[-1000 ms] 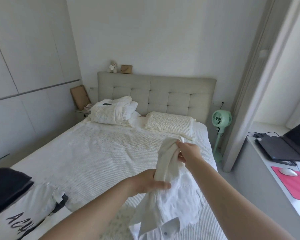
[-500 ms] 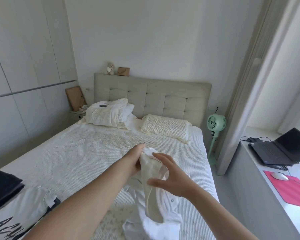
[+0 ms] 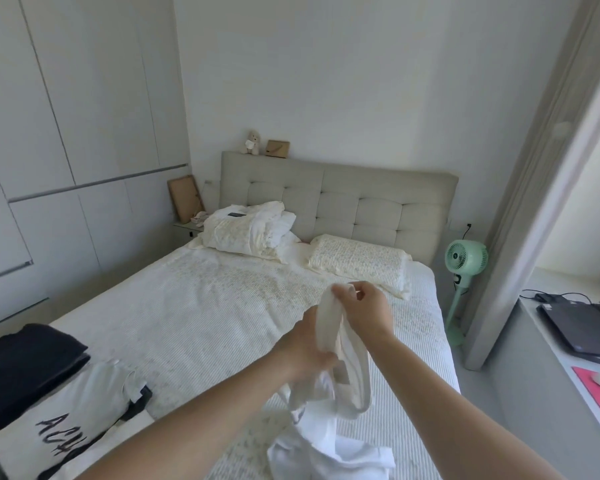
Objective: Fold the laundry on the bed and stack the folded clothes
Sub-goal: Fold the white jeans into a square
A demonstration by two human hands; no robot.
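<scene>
Since a moment ago the right hand (image 3: 368, 311) has gone back up to the top of the white garment (image 3: 329, 410) and pinches the upper end, while the left hand (image 3: 307, 351) has dropped lower and grips the bunched cloth further down. So both hands are clamped on the same piece, one above the other, close but not touching as far as I can see. The fingers of the right hand curl round the top fold; the left hand's fingers wrap the middle of it.

The garment hangs between them as a long twisted strip, and the rest of it trails down onto the bed (image 3: 194, 317) at the near edge, in a loose heap at the bottom of the view. Can't tell what kind of garment it is from here, just that it's white with some seams.

Over at the left near corner there's a folded black piece (image 3: 25, 368), and beside it a white tee (image 3: 66, 420) with black lettering, lying flat. They touch or overlap a bit.

At the head of the bed: a rumpled duvet (image 3: 246, 230) on the left with a dark phone-like thing on top, and a pillow (image 3: 357, 261) on the right. Green fan (image 3: 465, 258) stands past the bed's right side, laptop (image 3: 582, 323) on the ledge at far right.
</scene>
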